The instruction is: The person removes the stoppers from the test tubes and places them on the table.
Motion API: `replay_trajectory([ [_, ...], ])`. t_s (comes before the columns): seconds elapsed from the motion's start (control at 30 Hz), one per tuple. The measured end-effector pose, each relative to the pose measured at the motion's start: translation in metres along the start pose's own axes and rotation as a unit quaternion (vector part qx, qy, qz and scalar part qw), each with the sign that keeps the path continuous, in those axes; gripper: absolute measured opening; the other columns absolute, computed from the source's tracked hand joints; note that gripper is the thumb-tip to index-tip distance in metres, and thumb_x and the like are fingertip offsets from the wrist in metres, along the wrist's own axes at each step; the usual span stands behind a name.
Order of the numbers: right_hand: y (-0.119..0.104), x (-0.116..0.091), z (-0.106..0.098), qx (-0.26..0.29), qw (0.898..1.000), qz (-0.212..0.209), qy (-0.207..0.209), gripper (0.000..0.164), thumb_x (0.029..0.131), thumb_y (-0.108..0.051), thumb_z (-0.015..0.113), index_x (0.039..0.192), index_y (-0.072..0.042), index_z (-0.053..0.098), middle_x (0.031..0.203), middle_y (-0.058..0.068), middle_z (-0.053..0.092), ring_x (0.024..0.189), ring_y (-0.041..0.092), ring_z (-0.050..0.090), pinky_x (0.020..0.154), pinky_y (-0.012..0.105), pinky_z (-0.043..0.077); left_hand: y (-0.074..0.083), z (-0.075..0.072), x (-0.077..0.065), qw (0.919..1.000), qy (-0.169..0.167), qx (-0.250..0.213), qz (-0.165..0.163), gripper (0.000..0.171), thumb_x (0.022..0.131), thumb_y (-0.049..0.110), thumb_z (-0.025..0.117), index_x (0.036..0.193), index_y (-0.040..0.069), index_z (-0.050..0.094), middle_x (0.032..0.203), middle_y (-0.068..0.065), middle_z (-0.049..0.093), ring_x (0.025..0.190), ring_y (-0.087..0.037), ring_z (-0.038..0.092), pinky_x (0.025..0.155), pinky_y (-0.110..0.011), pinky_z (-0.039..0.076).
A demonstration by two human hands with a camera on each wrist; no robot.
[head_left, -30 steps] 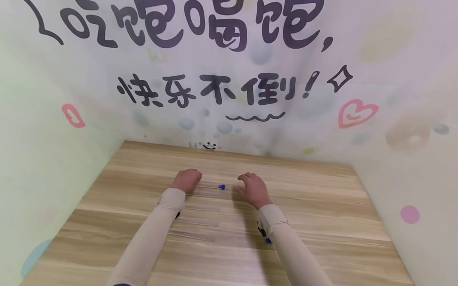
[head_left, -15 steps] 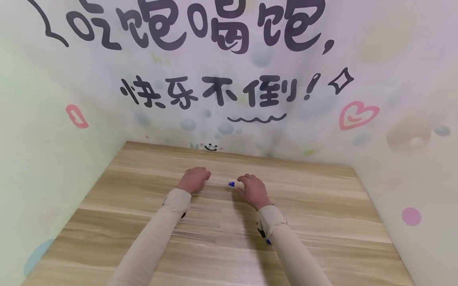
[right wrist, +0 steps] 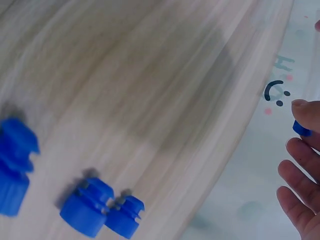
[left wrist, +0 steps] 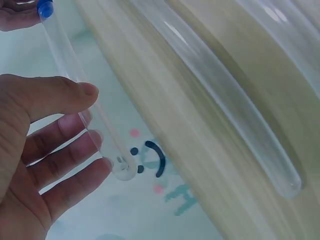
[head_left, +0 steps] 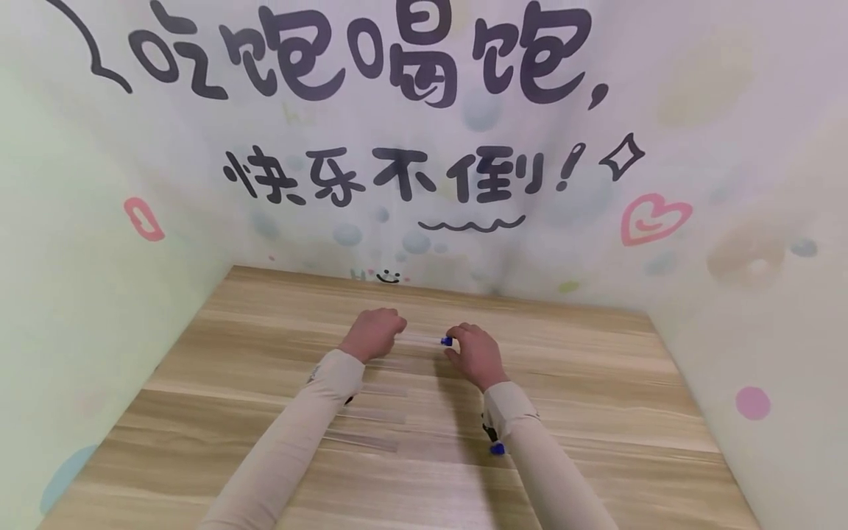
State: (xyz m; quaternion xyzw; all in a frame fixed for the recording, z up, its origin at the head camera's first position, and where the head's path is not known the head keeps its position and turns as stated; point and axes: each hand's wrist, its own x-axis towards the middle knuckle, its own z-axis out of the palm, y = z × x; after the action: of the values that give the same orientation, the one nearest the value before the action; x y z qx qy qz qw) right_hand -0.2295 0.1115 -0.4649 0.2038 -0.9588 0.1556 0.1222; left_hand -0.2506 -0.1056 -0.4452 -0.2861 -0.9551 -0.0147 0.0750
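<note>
A clear test tube [left wrist: 61, 52] with a rounded end is pinched between the thumb and fingers of my left hand [head_left: 374, 335]. Its other end carries a blue stopper [left wrist: 45, 9]. My right hand [head_left: 478, 355] faces the left from the other side, thumb and index finger pinching that stopper, as the right wrist view shows; the rest of its fingers [right wrist: 297, 175] are spread. The tube lies roughly level between the hands, raised above the wooden table [head_left: 563, 353].
More clear tubes [left wrist: 220, 85] lie side by side on the table, near the left forearm in the head view. Several loose blue stoppers [right wrist: 87, 207] stand on the wood by the right forearm. A printed wall cloth [head_left: 397, 243] rises behind the table's far edge.
My left hand has moved right, carrying the tube with its blue stopper toward my right hand. The right hand stayed nearly in place and now pinches the stopper.
</note>
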Motion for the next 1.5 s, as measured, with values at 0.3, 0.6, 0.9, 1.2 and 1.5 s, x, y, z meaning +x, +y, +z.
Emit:
replay_trajectory([
  [0.3, 0.004, 0.0, -0.004, -0.005, 1.0, 0.014, 0.001, 0.015, 0.079, -0.017, 0.077, 0.09, -0.01, 0.07, 0.087, 0.003, 0.068, 0.076, 0.017, 0.061, 0.067, 0.032, 0.052, 0.007, -0.007, 0.0, 0.9992, 0.025, 0.02, 0.024, 0.015, 0.08, -0.003, 0.063, 0.083, 0.011, 0.07, 0.075, -0.004, 0.062, 0.069, -0.019, 0.061, 0.053, -0.033, 0.05],
  [0.6, 0.01, -0.002, -0.005, -0.004, 1.0, -0.002, -0.006, 0.011, 0.079, -0.01, 0.075, 0.089, -0.008, 0.071, 0.087, 0.004, 0.068, 0.081, 0.018, 0.065, 0.073, 0.034, 0.054, 0.01, -0.006, 0.002, 0.9982, 0.024, 0.026, 0.048, 0.018, 0.081, 0.0, 0.068, 0.088, 0.016, 0.075, 0.081, -0.002, 0.065, 0.076, -0.018, 0.065, 0.057, -0.031, 0.053],
  [0.9, 0.014, -0.006, -0.01, -0.074, 0.99, -0.116, 0.032, 0.013, 0.075, -0.007, 0.077, 0.086, -0.005, 0.07, 0.081, 0.004, 0.067, 0.078, 0.019, 0.064, 0.07, 0.031, 0.055, 0.011, -0.003, 0.004, 0.9958, 0.039, 0.037, 0.074, 0.023, 0.08, -0.007, 0.065, 0.082, 0.014, 0.075, 0.076, -0.002, 0.064, 0.07, -0.019, 0.063, 0.056, -0.03, 0.051],
  [1.2, 0.011, -0.009, -0.015, -0.037, 0.995, -0.08, 0.039, 0.011, 0.079, -0.011, 0.075, 0.087, -0.005, 0.071, 0.08, 0.005, 0.068, 0.074, 0.019, 0.064, 0.066, 0.034, 0.054, 0.013, -0.007, 0.003, 0.9968, 0.049, 0.038, 0.051, 0.022, 0.08, -0.006, 0.067, 0.084, 0.014, 0.075, 0.078, -0.002, 0.065, 0.07, -0.017, 0.064, 0.058, -0.029, 0.053],
  [1.5, 0.009, -0.01, -0.018, -0.04, 0.995, -0.056, 0.072, 0.014, 0.078, -0.014, 0.077, 0.084, -0.003, 0.071, 0.075, 0.006, 0.066, 0.064, 0.018, 0.064, 0.06, 0.032, 0.053, 0.014, -0.007, 0.001, 0.9963, 0.059, 0.042, 0.045, 0.019, 0.081, -0.003, 0.068, 0.082, 0.014, 0.075, 0.075, -0.004, 0.064, 0.067, -0.016, 0.064, 0.057, -0.028, 0.052],
])
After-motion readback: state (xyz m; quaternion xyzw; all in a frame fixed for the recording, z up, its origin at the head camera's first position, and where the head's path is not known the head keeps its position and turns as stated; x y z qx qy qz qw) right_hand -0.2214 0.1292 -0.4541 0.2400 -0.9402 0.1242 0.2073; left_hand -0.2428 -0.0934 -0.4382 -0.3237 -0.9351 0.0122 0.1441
